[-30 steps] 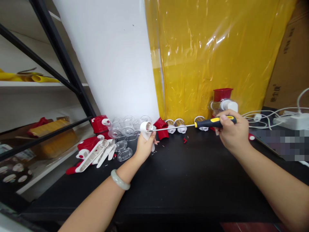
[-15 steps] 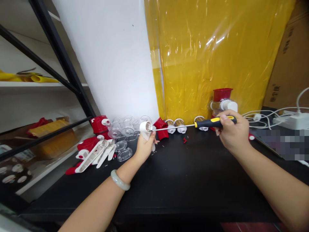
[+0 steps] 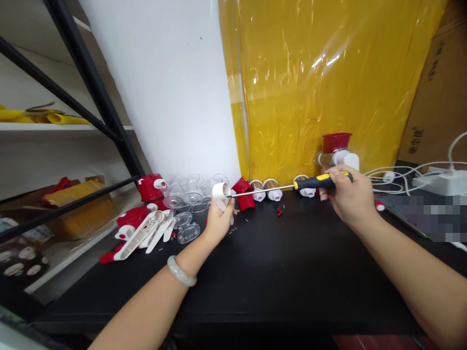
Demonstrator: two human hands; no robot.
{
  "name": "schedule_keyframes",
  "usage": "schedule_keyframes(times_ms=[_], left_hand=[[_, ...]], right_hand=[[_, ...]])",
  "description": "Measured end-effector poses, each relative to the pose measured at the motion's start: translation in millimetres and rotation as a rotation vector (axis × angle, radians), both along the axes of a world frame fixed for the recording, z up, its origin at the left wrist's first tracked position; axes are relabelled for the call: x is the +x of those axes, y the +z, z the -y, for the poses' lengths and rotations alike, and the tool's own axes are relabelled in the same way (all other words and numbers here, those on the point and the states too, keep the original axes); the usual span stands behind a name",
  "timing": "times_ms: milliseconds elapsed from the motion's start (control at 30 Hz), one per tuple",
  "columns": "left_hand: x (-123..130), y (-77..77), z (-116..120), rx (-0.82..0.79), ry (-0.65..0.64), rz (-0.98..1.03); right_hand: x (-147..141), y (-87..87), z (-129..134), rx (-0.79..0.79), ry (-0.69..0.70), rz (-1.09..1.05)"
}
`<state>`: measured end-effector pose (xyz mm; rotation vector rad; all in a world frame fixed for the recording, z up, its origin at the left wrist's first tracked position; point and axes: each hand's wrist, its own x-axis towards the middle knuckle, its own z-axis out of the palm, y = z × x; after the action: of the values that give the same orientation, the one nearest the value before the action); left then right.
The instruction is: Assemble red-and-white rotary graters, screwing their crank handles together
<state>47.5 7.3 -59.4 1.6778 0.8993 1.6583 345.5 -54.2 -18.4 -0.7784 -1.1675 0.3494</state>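
Observation:
My left hand point(image 3: 220, 217) is closed around a white plastic part with a round hollow end point(image 3: 219, 191). A screwdriver point(image 3: 323, 181) with a black and yellow handle lies in the grip of my right hand point(image 3: 350, 197). Its long metal shaft runs leftward, and the tip meets the white part by my left fingers; the exact contact point is too small to make out. Behind and beside the white part stand a red plastic funnel piece point(image 3: 244, 192) and metal grater drums with white ends point(image 3: 273, 190). Several small screws point(image 3: 233, 230) lie below my left hand.
Clear plastic cups point(image 3: 192, 188), white handles point(image 3: 140, 236) and red housings point(image 3: 150, 188) crowd the table's left back. A small red piece point(image 3: 279, 212) lies mid-table. At right are an assembled red-topped unit point(image 3: 336, 143), white cables point(image 3: 397, 180) and a pixelated dark device point(image 3: 423, 218).
My right hand and the screwdriver have shifted slightly left, with the handle turned a little. The white part in my left hand has tilted slightly.

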Motion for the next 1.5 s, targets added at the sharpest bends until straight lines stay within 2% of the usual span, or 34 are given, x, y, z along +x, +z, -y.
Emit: schedule_keyframes(times_ms=[133, 333, 400, 467, 633, 700, 900, 1000, 1167, 1300, 1367, 1433, 1500], left_hand=[[-2, -0.9, -1, -0.001, -0.019, -0.013], [-2, 5.0, -2, -0.041, 0.029, 0.006], [-3, 6.3, -3, -0.049, 0.04, 0.021], [-4, 6.7, -3, -0.056, 0.049, 0.02], [-3, 5.2, -1, -0.077, 0.044, -0.057], [-3, 4.7, 0, -0.091, 0.012, -0.05], [-2, 7.3, 0, -0.136, -0.021, 0.012], [-2, 8.9, 1, -0.151, -0.023, 0.014], [-1, 7.6, 4, -0.178, -0.05, -0.02], [-2, 6.2, 2, -0.2, -0.08, 0.004], [-2, 6.0, 1, -0.221, -0.078, 0.02], [-3, 6.1, 1, -0.238, -0.081, 0.022], [-2, 6.4, 1, -0.248, -0.084, 0.017]], right_hand=[[-6, 6.4, 1, -0.053, 0.131, -0.093], [-6, 13.7, 6, -0.125, 0.431, -0.032], [-4, 13.4, 6, -0.144, 0.49, 0.005], [-3, 11.7, 4, -0.126, 0.469, 0.032], [-2, 6.7, 0, -0.071, 0.218, 0.041], [-1, 5.4, -2, -0.083, 0.162, 0.057], [2, 2.9, -7, -0.065, 0.313, 0.049], [1, 3.9, -5, -0.054, 0.244, 0.085], [3, 4.8, 0, -0.17, -0.006, 0.187], [3, 3.9, -2, -0.027, 0.103, 0.203], [2, 3.8, -2, 0.04, 0.114, 0.211], [2, 3.4, 0, 0.016, 0.071, 0.245], [3, 2.1, 1, -0.078, 0.034, 0.286]])
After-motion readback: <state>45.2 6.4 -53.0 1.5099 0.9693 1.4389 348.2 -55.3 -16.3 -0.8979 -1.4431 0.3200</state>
